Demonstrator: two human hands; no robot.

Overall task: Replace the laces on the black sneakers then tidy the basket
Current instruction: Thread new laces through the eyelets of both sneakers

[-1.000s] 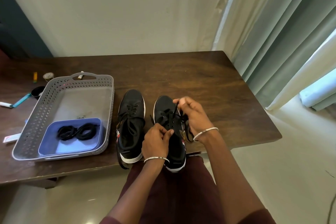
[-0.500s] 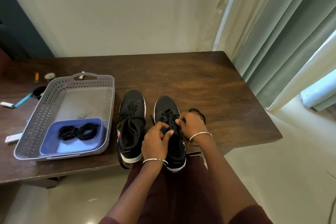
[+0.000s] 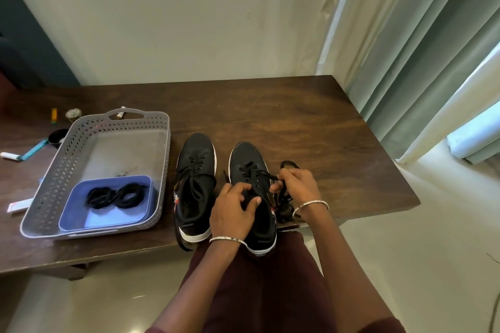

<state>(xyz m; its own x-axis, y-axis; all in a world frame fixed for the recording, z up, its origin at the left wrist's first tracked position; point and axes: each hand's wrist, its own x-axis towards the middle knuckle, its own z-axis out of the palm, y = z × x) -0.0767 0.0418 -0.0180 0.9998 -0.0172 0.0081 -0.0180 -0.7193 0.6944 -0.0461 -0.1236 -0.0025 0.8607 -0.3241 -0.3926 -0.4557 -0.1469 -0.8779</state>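
Note:
Two black sneakers stand side by side near the table's front edge, toes pointing away. The left sneaker point(image 3: 195, 184) is fully laced. My left hand point(image 3: 233, 211) grips the tongue and collar of the right sneaker point(image 3: 247, 167). My right hand point(image 3: 296, 186) pinches that shoe's black lace point(image 3: 266, 176), drawn out to the right from an eyelet, with loose lace bunched below the hand. A grey perforated basket point(image 3: 67, 165) at the left holds a blue tray point(image 3: 78, 213) with coiled black laces point(image 3: 116, 196).
Small items lie left of and behind the basket: a blue-handled tool point(image 3: 32, 150), a black cap point(image 3: 58, 136), a yellow piece point(image 3: 54, 115) and a white packet point(image 3: 19, 207). Curtains point(image 3: 422, 62) hang at the right. The brown table point(image 3: 311, 121) ends just right of my right hand.
My right hand came down from above the shoe's toe and moved to the right side of the right sneaker, drawing lace out sideways. My left hand stayed on the shoe.

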